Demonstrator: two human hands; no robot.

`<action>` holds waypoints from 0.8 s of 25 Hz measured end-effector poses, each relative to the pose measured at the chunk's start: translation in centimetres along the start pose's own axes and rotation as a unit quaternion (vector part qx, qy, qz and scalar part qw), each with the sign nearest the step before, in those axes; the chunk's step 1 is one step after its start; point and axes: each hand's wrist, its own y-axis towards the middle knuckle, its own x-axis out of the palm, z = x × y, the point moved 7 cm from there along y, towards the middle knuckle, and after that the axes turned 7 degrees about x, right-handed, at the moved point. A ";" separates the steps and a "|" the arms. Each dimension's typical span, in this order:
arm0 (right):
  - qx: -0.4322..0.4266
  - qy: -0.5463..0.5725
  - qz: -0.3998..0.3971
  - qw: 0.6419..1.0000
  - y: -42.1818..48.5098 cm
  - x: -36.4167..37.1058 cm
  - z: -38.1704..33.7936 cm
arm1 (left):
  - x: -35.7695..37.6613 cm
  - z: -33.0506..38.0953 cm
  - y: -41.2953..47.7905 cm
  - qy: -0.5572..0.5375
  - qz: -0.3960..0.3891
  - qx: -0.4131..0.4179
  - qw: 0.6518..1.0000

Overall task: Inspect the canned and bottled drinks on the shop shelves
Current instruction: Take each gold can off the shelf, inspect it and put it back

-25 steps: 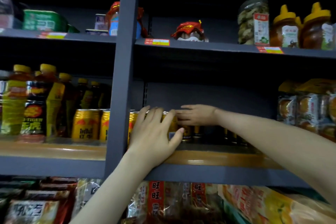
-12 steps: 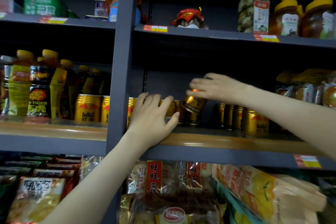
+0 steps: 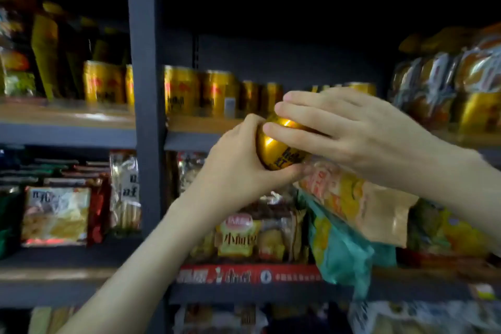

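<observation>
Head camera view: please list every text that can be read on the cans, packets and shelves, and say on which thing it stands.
"小面包": yellow snack packet on the lower shelf.
Gold can held by the left hand and the right hand: dark print, blurred, unreadable.
Gold cans on the shelf: print blurred.
Red strip on the shelf edge: white characters, blurred.
White packet at the left: characters unclear.

Snack packets (image 3: pixel 55 215) fill the lower shelf (image 3: pixel 67 276) beside a grey upright (image 3: pixel 143 62).
</observation>
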 end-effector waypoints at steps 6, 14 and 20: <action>0.358 0.634 -0.121 0.675 -6.7 6.5 -8.2 | 5.5 -5.8 -12.7 -0.130 -0.098 -0.138 0.977; 0.398 0.698 -0.137 0.578 -9.6 10.9 -20.3 | 8.7 -9.0 -20.8 -0.155 -0.096 -0.192 0.964; 0.370 0.795 -0.157 0.454 -11.0 11.7 -22.5 | 10.0 -8.4 -23.6 -0.386 -0.071 -0.391 0.833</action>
